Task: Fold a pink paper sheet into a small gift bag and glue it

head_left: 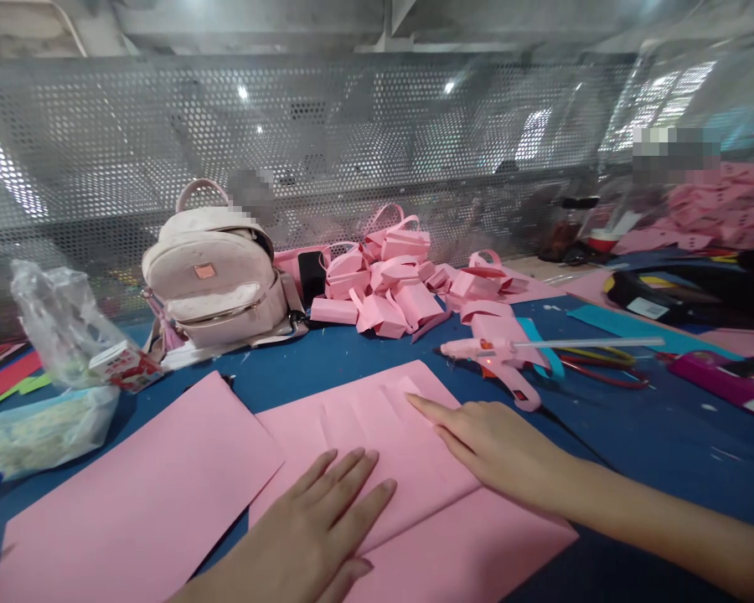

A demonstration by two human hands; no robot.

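My left hand lies palm down with its fingers spread on a pink paper sheet. Parallel crease lines run across the upper part of that sheet. My right hand touches the sheet near its upper right side, its index finger stretched out and nothing seen in its grasp; the other fingers are partly hidden. Below, a lower pink layer sticks out toward me; whether it is the same sheet folded over, I cannot tell. Another pink sheet lies to the left, its corner overlapping.
A pink glue gun with a glue stick lies beyond my right hand, its cord trailing behind my wrist. Pink paper baskets are heaped at the back beside a pale backpack. Plastic bags sit left, a magenta tool right.
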